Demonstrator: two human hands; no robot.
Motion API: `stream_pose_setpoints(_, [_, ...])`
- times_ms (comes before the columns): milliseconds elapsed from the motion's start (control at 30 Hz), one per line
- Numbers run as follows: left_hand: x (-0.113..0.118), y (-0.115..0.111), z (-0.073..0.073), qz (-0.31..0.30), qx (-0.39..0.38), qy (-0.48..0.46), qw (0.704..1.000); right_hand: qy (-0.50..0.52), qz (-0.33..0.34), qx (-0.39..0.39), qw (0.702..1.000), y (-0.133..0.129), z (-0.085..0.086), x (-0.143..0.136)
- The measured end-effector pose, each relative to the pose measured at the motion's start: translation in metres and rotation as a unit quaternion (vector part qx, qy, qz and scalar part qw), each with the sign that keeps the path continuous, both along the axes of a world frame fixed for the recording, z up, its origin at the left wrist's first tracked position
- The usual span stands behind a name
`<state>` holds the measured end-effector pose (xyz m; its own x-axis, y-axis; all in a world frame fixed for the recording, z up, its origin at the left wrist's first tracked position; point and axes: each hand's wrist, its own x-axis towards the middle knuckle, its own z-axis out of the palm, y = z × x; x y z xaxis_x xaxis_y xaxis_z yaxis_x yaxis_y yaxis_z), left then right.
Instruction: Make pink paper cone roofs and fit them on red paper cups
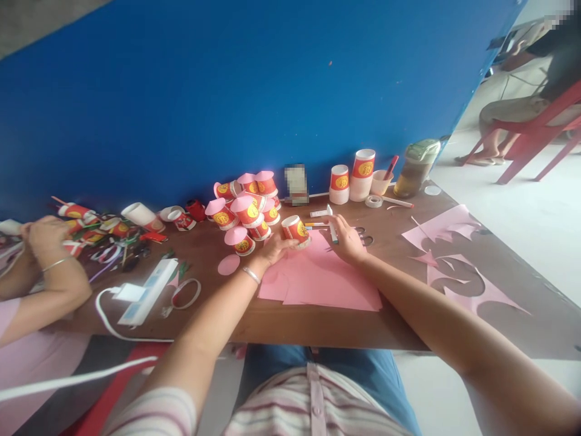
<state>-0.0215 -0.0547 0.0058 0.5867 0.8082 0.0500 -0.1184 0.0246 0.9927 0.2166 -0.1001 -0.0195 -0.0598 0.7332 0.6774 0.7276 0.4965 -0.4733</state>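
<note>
Blue wall (pixel 272 91) rises behind the brown desk (pixel 272 328) in the head view. Fingers of the left hand (pixel 275 249) are closed around a red-and-white paper cup (pixel 296 230) by the far edge of some pink sheets (pixel 329 284); the right hand (pixel 348 241) grips a slim white tube (pixel 333 230) just beside it. Cups with pink cone tops (pixel 246 211) cluster to the left, pink offcuts (pixel 424 233) lie to the right

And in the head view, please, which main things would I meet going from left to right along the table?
Co-worker's hands → white power strip → loose pink paper disc → cup in the left hand → right hand → tape roll → green-topped container.
</note>
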Motion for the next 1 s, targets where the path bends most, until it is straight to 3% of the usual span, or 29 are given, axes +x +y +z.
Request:
stream_pose_setpoints(167, [-0.004,-0.006,0.008,-0.027,0.062,0.099,0.993,0.018,-0.027,-0.013,0.999,0.007,-0.001,0.012])
stream_pose_setpoints(300, [-0.015,0.007,0.011,-0.073,0.057,0.126,0.988,0.032,-0.011,-0.031,0.999,0.006,0.003,0.011])
stream_pose_setpoints(400, [-0.018,0.031,0.008,-0.014,0.062,0.082,0.995,0.101,0.027,-0.036,0.994,0.003,0.009,0.008])
stream_pose_setpoints(467, [-0.014,0.048,0.004,0.065,0.141,0.153,0.976,0.181,0.044,-0.063,0.980,0.002,0.012,0.005])
stream_pose_setpoints(533, [-0.007,0.063,-0.001,0.083,0.223,0.244,0.940,0.265,0.050,-0.110,0.957,0.002,0.013,0.003])
stream_pose_setpoints(700, [0.012,0.080,-0.006,0.016,0.289,0.293,0.911,0.375,0.045,-0.177,0.909,0.006,0.011,0.004])
stream_pose_setpoints(1000, [0.020,0.077,0.009,-0.011,0.333,0.337,0.880,0.378,0.045,-0.194,0.904,0.011,0.009,0.008])
